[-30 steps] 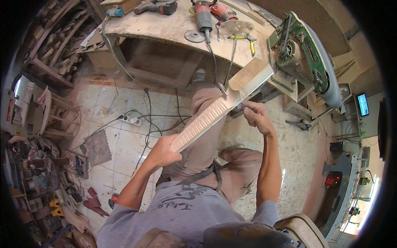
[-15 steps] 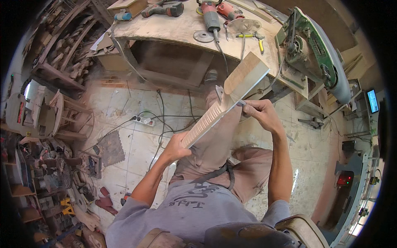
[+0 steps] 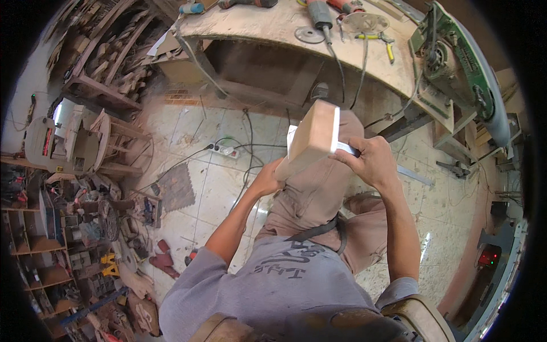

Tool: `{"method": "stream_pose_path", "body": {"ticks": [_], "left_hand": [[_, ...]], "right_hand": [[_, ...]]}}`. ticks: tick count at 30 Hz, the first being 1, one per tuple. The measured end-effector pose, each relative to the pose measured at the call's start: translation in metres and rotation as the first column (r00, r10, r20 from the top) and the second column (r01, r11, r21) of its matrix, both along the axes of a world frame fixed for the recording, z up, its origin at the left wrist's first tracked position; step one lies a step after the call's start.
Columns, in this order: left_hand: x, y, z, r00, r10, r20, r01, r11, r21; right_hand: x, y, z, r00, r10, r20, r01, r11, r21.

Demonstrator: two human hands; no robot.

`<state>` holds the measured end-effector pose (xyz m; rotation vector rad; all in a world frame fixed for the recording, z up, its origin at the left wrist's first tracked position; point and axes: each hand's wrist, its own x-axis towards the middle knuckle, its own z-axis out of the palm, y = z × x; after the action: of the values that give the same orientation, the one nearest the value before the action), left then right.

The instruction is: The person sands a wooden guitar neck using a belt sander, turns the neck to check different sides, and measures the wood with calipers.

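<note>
Even, moderately bright light covers the left hand (image 3: pixel 269 179), right hand (image 3: pixel 371 162) and pale floor (image 3: pixel 441 211). White glare streaks the floor below and right of the right hand. Beyond both hands, deep shadow fills the space under the workbench (image 3: pixel 262 24), whose edge bows with fisheye distortion. Black fills the corners.
</note>
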<state>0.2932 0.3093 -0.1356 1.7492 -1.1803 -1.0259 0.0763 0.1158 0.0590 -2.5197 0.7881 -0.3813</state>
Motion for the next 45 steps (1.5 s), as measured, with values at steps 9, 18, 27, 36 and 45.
{"method": "stream_pose_path", "body": {"ticks": [9,18,27,36,45], "left_hand": [[0.012,0.015,-0.103,0.995,0.104,0.014,-0.094,0.943,-0.32],[0.014,0.019,-0.162,0.941,0.011,-0.34,-0.137,0.926,-0.351],[0.011,0.017,-0.191,0.717,0.162,-0.678,-0.307,0.947,-0.098],[0.01,0.015,-0.171,0.722,0.2,-0.662,-0.28,0.96,-0.015],[0.01,0.023,-0.177,0.922,0.186,-0.339,-0.235,0.966,-0.11]], "right_hand": [[0.019,0.035,-0.029,0.988,0.153,-0.005,-0.151,0.967,-0.206],[0.023,0.036,-0.044,0.982,0.191,0.014,-0.185,0.964,-0.19],[0.023,0.034,-0.047,0.979,0.196,-0.056,-0.202,0.971,-0.131],[0.023,0.034,-0.048,0.98,0.195,-0.041,-0.199,0.972,-0.129],[0.024,0.034,-0.045,0.978,0.199,-0.058,-0.205,0.97,-0.131]]}}
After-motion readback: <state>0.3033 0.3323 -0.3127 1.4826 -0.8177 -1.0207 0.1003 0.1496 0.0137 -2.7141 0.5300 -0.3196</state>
